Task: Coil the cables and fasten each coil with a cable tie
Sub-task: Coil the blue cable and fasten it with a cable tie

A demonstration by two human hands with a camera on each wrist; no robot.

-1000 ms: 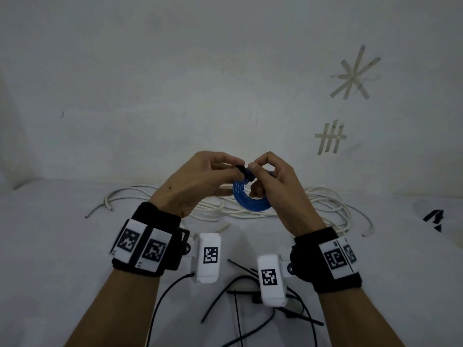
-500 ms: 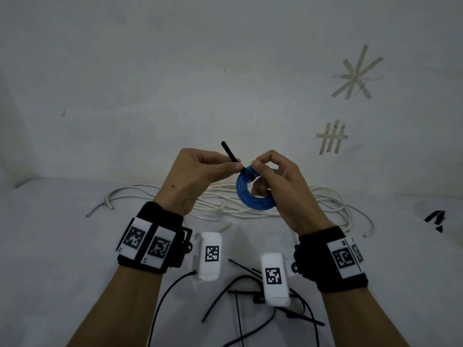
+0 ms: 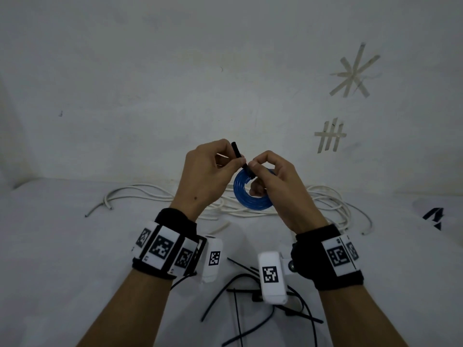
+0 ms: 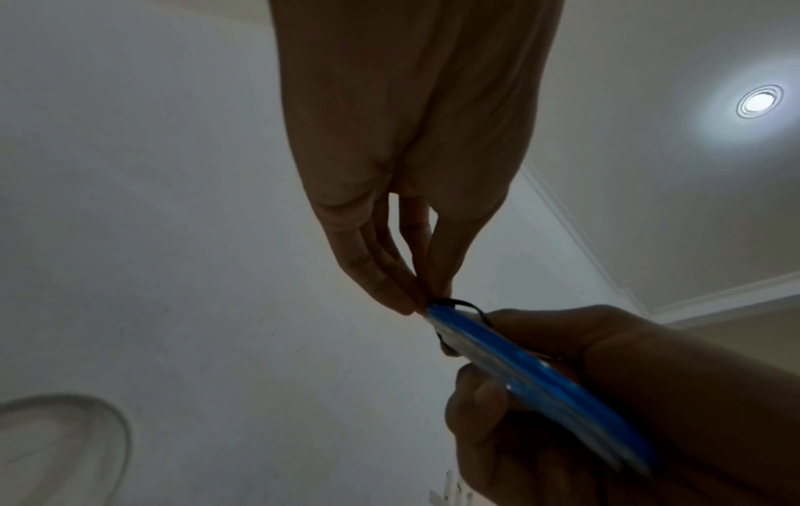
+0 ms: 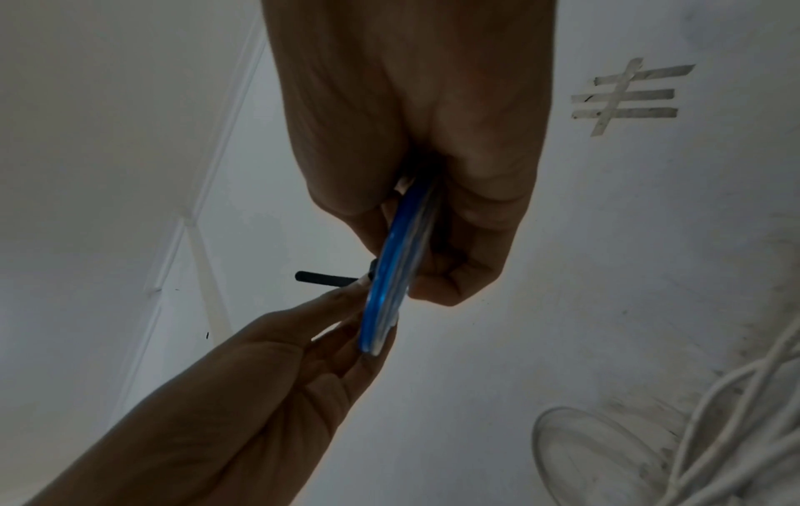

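A small blue cable coil [image 3: 251, 196] is held up above the table, edge-on in the left wrist view [image 4: 541, 376] and the right wrist view [image 5: 394, 270]. My right hand [image 3: 265, 176] grips the coil at its top, thumb and fingers curled round it. A black cable tie [image 3: 236, 152] loops round the coil's top edge; its free tail sticks up and left. My left hand [image 3: 225, 164] pinches that tail between thumb and fingertips right beside the coil. The tie's loop [image 4: 459, 304] shows as a thin black arc over the blue edge.
Loose white cable [image 3: 325, 204] lies tangled on the white table behind my hands, its ends trailing left [image 3: 105, 204] and right. Several black cable ties [image 3: 240, 296] lie scattered near the front edge below my wrists. A white wall with tape marks [image 3: 330, 136] stands behind.
The tie's tail has come out between my hands and now sticks up and left. Both hands with the coil have risen slightly.
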